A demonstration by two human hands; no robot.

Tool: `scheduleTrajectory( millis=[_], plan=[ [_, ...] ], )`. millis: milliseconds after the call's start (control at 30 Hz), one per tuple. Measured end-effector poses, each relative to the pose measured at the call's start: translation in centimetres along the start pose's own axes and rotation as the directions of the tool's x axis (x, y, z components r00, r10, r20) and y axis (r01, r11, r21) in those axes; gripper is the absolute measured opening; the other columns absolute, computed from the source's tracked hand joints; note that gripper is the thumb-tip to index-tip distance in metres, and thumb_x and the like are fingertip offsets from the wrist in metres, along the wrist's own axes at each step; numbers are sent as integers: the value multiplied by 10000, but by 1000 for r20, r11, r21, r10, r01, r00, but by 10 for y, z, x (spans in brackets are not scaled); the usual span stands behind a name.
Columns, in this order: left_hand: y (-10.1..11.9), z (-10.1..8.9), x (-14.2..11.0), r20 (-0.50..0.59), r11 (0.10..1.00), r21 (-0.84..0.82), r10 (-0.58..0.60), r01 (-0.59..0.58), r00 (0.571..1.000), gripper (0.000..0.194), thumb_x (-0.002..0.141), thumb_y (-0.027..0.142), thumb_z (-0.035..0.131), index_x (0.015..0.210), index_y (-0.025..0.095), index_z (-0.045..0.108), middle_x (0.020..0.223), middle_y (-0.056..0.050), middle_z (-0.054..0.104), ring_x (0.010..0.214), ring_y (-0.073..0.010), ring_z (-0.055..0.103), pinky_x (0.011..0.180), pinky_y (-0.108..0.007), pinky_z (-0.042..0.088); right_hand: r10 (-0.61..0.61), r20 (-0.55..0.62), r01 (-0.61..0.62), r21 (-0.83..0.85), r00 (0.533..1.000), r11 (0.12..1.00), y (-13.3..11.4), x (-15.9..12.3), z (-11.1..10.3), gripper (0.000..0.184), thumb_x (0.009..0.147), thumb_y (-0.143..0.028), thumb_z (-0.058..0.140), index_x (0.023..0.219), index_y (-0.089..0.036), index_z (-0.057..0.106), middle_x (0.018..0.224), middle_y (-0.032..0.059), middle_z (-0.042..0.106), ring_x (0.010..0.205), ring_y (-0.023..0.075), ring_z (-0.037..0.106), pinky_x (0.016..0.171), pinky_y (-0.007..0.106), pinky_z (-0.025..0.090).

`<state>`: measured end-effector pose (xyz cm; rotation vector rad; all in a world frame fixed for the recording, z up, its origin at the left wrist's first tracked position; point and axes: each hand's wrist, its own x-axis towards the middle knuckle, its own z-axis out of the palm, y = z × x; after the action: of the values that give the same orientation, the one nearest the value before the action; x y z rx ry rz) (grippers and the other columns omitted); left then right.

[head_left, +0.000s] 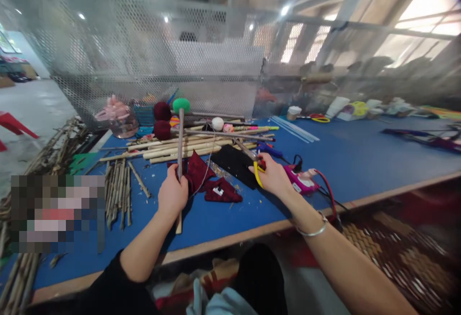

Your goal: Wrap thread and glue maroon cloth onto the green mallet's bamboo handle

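Observation:
My left hand [173, 192] grips a thin grey-brown stick [180, 142] near its lower part, held almost upright. A bright green ball [181, 105] tops the stick. Dark red fabric pieces [223, 191] lie just right of that hand, with a pale thread [208, 163] curving over them. My right hand [271, 173] is closed round scissors with yellow handles [258, 175]; their blades [245, 148] point up and to the left, over a black cloth [236, 163]. Close to the right wrist lies a magenta tool [302, 183] with a red cord.
Pale wooden sticks [180, 149] lie across the blue table [360, 151], with short twigs [118, 192] left of them. Dark red balls [162, 129] and a white ball [217, 123] sit behind. Clear glue sticks [293, 129] are farther right. A mesh panel [162, 60] stands behind the table.

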<state>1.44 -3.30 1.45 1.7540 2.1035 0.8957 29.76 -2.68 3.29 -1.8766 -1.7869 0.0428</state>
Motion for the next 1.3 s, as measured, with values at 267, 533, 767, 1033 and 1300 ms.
scheduleTrajectory(
  millis=[267,533,767,1033,1300],
  plan=[
    [0,2,1,37,994,71,81,-84,996,431,812,264,412,1226,153,362,1044,-131,619,925,-278,596,778,-392,443,22,37,-27,134,999,991,-18,-31,17,437,685,-441,624,1029,-176,568,763,24,626,650,140,552,613,239,403],
    [1,3,4,45,997,31,67,-68,997,454,806,247,414,1245,156,346,1014,-144,626,895,-282,611,778,-391,445,91,171,-79,-75,981,994,-11,-30,13,502,693,-264,615,1171,-166,498,933,76,640,795,187,589,695,264,417],
    [-2,-1,2,27,995,-83,54,-52,998,442,823,234,381,1259,178,339,1012,-124,630,871,-256,626,778,-369,453,-109,193,172,-350,975,921,-56,-30,-4,292,796,-237,489,1072,-161,551,1029,143,573,932,251,539,766,325,388],
    [-6,3,5,27,982,-183,56,-50,998,428,825,231,377,1248,171,361,1003,-121,633,867,-243,622,786,-361,451,-199,330,251,-123,923,960,-75,-1,19,140,789,-259,482,693,-179,544,733,45,604,691,157,545,593,240,324],
    [18,21,20,98,986,-161,53,-36,994,445,809,196,371,1254,201,364,989,-115,638,863,-240,621,769,-349,444,52,258,-181,507,965,843,-28,11,27,220,611,-290,604,738,-188,457,526,-74,447,487,92,423,511,215,322]
  ],
)
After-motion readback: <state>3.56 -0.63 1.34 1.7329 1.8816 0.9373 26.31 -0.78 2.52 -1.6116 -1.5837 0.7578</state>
